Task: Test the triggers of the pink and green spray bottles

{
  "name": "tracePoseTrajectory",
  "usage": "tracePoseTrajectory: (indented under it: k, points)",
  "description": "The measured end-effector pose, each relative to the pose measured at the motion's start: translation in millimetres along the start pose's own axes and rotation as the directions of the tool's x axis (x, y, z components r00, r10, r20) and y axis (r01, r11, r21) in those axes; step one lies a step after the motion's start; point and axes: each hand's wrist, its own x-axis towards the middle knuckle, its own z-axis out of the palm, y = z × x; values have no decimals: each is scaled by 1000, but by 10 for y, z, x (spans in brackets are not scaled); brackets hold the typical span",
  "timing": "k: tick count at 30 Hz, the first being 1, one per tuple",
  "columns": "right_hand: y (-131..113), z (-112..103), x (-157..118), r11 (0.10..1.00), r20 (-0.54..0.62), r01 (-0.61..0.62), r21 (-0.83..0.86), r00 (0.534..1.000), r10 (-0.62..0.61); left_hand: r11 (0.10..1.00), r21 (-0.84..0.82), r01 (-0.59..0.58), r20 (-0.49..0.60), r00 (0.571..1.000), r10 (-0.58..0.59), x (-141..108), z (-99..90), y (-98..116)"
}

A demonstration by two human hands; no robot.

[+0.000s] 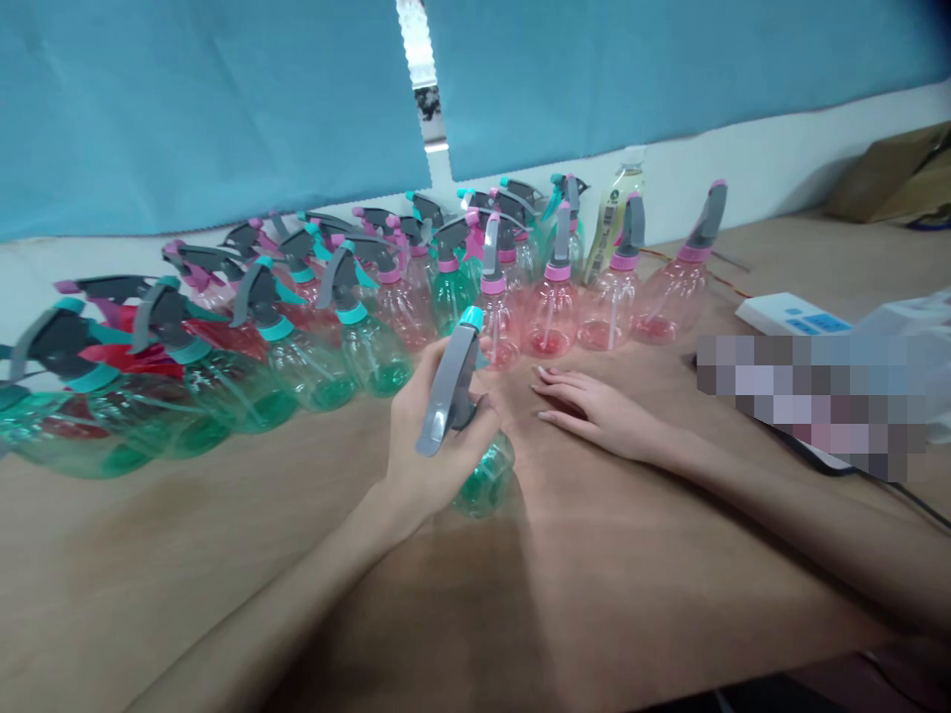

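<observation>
On the desk (631, 564), near its far edge, a yellow-green bottle (628, 188) bears a label (606, 226) whose print is too blurred to read; the blue panel (817, 324) of a white device (777, 311) toward the right edge has marks just as illegible. Clear green spray bottles (316, 371) stand toward the left edge and pink spray bottles (550, 317) stand further right, all with grey trigger heads; pale tubes show inside several, and the bases look deeper in colour. The held green bottle (486, 480) is out in front of these rows, around the middle of the desk. The left hand (450, 463) is clamped about its neck, thumb on the near side, fingertips hidden behind, trigger head slanting across the hand. The right hand (586, 404) lies just right of it, palm down, fingers slightly apart and holding nothing.
</observation>
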Motion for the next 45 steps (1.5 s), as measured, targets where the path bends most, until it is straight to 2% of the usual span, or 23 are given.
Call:
tracePoseTrajectory:
  k: [9, 22, 29, 45]
  points:
    - [0, 7, -7, 1000, -17, 1, 30, 1000, -1, 1000, -9, 28, -18, 999, -28, -11, 24, -35]
    - [-14, 3, -4, 999, -14, -6, 34, 1000, 6, 999, -35, 9, 6, 1000, -9, -9, 8, -30]
    - [-10, 5, -4, 999, -26, 1, 39, 1000, 0, 1000, 11, -12, 5, 1000, 12, 17, 10, -2]
    - [-6, 9, -7, 999, -29, -5, 34, 1000, 6, 997, -70, -35, 23, 999, 37, 29, 40, -47]
